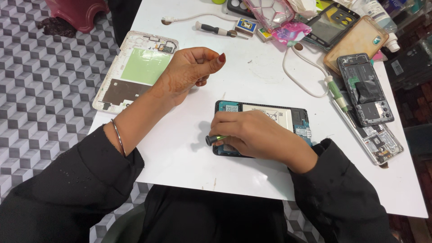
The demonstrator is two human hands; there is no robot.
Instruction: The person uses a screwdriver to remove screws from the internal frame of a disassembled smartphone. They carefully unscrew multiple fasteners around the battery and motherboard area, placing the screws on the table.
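Observation:
An opened phone (pixel 288 118) with its back off lies on the white table (pixel 252 81), its pale battery showing. My right hand (pixel 256 135) rests on the phone's near half and is closed around a small screwdriver (pixel 215 139), whose dark cap sticks out to the left. My left hand (pixel 193 69) hovers above the table to the left of the phone, fingers curled with thumb and fingertips pinched together; whether something tiny sits between them I cannot tell. A removed white back cover (pixel 135 69) with a green patch lies under and beyond my left wrist, hanging over the table's left edge.
Another screwdriver (pixel 216 30), a small box (pixel 246 26), a white cable (pixel 301 76), phone cases (pixel 357 40) and two more opened phones (pixel 365 87) crowd the far and right side. A red stool (pixel 78 12) stands on the patterned floor at the left.

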